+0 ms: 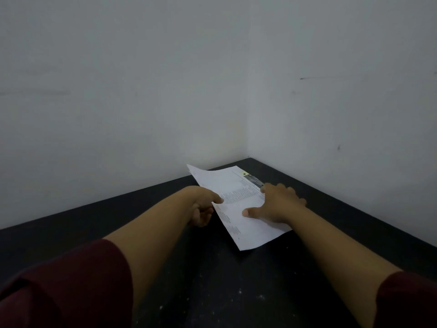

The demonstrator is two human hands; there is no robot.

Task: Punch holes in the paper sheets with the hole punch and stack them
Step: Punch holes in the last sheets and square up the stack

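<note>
Dim, flat, greyish light with soft focus, faint shadows and wide-angle bending at edges

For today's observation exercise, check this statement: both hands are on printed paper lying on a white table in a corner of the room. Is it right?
Not quite. The head view shows the table is black, not white; only the walls are pale. The rest stands: the left hand pinches the edge of the printed paper and the right hand lies flat on it, in the corner.
</note>
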